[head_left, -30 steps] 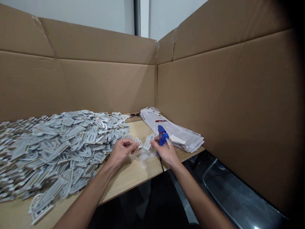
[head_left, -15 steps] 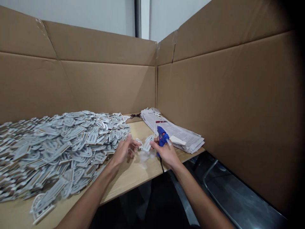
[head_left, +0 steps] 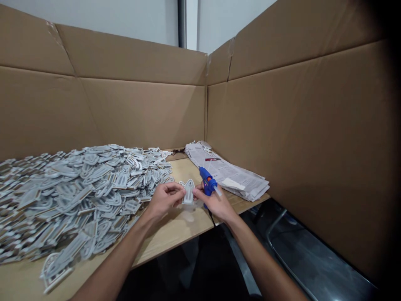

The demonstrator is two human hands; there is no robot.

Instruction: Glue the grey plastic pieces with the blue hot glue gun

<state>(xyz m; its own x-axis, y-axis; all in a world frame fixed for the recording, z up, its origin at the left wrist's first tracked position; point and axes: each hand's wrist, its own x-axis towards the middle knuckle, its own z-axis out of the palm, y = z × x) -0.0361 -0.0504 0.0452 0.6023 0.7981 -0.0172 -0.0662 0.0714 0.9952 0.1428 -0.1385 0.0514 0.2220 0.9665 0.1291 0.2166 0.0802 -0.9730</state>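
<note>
A small grey-and-white arched cutout piece (head_left: 188,193) stands upright between my hands, above the table. The thumb and fingers of my left hand (head_left: 166,197) are closed on its left edge. My right hand (head_left: 217,205) pinches the right edge with its thumb and also keeps a blue hot glue gun (head_left: 208,182) in its grip, nozzle tilted up and left. A clear glue stick (head_left: 217,190) sticks out of the gun's rear. Part of another pale piece shows just behind the arched one, mostly hidden.
A big heap of similar cutout pieces (head_left: 94,188) covers the left of the table (head_left: 175,234). Newspapers (head_left: 225,169) lie at the right with a red pen (head_left: 213,159) on top. Cardboard walls (head_left: 140,108) stand behind and right. The gun's cord (head_left: 212,217) drops over the front edge.
My left hand has closed on the arched piece, which has turned from tilted to upright. My right hand and the glue gun have shifted slightly left.
</note>
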